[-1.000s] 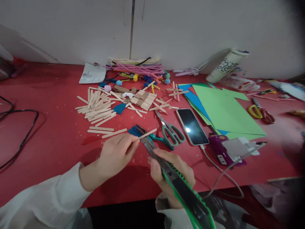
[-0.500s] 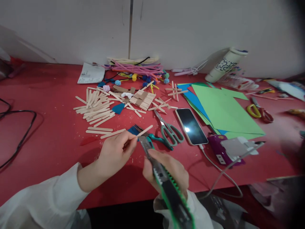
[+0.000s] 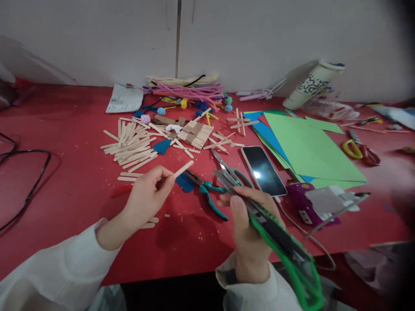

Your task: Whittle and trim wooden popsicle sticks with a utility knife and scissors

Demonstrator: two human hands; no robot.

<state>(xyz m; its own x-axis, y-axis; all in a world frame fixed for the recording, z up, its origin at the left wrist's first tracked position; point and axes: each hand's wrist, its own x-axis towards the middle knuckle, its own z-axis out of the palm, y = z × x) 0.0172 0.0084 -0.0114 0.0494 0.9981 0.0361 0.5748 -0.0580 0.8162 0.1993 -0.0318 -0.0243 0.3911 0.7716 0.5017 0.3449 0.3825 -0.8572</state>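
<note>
Between thumb and fingers, my left hand [image 3: 147, 196] pinches a wooden craft stick [image 3: 184, 168], its free end pointing up and to the right. My right hand [image 3: 251, 216] is closed around a green and black utility knife [image 3: 275, 229], with the metal blade end tilted up and left, apart from the stick. Below and between the hands lie teal-handled pliers [image 3: 209, 194] on a blue scrap [image 3: 185, 182]. Grey scissors [image 3: 240, 175] sit partly behind the knife. A heap of craft sticks [image 3: 132, 142] spreads beyond my left hand, near a joined stick panel [image 3: 196, 134].
A phone [image 3: 264, 170] on a charging cable lies right of centre, beside a purple power block [image 3: 300, 201]. Coloured paper sheets [image 3: 317, 147], red and yellow scissors [image 3: 361, 151] and a tumbler [image 3: 311, 84] stand farther right. Pipe cleaners [image 3: 188, 90] line the wall. A black cable [image 3: 42, 172] curves at left.
The knife has moved right and away from the stick with my right hand. My left hand has shifted slightly left with the stick, and the pliers show more fully.
</note>
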